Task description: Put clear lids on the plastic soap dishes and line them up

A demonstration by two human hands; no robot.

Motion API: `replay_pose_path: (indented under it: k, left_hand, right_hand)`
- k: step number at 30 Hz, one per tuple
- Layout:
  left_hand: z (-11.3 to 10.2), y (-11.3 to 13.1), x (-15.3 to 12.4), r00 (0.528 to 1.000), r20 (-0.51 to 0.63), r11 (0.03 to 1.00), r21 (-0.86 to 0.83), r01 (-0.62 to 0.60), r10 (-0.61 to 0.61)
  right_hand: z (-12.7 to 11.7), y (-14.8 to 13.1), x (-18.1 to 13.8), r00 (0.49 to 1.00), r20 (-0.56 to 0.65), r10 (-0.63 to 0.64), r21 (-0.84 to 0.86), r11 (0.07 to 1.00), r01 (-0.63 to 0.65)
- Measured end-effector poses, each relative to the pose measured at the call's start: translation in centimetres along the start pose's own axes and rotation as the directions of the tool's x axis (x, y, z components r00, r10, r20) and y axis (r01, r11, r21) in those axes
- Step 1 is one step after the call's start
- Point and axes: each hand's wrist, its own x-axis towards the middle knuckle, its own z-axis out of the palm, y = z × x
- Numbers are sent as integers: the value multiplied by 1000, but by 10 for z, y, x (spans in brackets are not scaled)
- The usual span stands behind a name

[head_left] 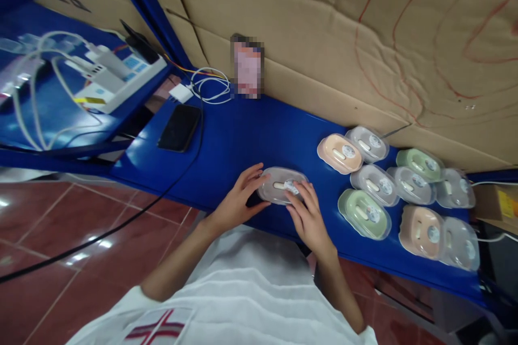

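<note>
A grey oval plastic box with a clear domed lid lies flat on the blue table, close to its front edge. On the lid are a short whitish bar and a round printed sticker. My left hand curves around the box's left end, thumb at the near side and fingers at the far side. With its fingertips on the lid over the sticker and its thumb near the front rim, my right hand grips the right end. The fingers partly cover the sticker.
Several similar boxes in grey, green and peach stand on the right. A black phone, white charger and cables lie left. A blurred upright rectangle leans against the cardboard. A power strip sits far left.
</note>
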Motion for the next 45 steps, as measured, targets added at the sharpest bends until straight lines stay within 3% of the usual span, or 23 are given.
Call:
replay_pose_path:
  k: [6, 17, 21, 24, 26, 28, 31, 36, 40, 45]
  left_hand:
    - [-2, -2, -2, 1000, 10, 1000, -2, -22, 22]
    - [1, -6, -1, 999, 48, 1000, -10, 11, -11]
    - [-10, -5, 3, 996, 80, 998, -46, 37, -33]
    - [-27, -11, 25, 980, 199, 997, -70, 9, 5]
    - [-38, -20, 52, 979, 206, 999, -33, 11, -4]
    - [-46, -33, 87, 988, 128, 989, 130, 74, -91]
    - [-54, -54, 143, 967, -36, 864, 443, 240, -250]
    - [-62, -74, 208, 921, -219, 741, 548, 389, -322]
    - [-62, -79, 219, 922, -239, 712, 586, 387, -304]
    - [-57, -72, 196, 935, -200, 763, 540, 355, -293]
  right_hand:
    - [5, -1, -1, 998, 30, -58, -16, 998, 59]
    - [13, 5, 2, 999, 36, -29, -117, 993, 33]
    - [14, 4, 4, 999, 23, -45, -157, 986, 48]
    - [17, 4, 6, 999, 0, -39, -172, 984, 39]
    - [19, 4, 7, 1000, -10, -29, -177, 984, 27]
    - [21, 5, 7, 1000, -16, -23, -176, 984, 19]
    - [22, 5, 6, 1000, -17, -18, -170, 985, 15]
    - [21, 3, 6, 1000, -20, -15, -174, 985, 11]
    - [20, 3, 8, 1000, -21, -19, -183, 983, 15]
    - [21, 1, 5, 999, -24, -21, -192, 981, 16]
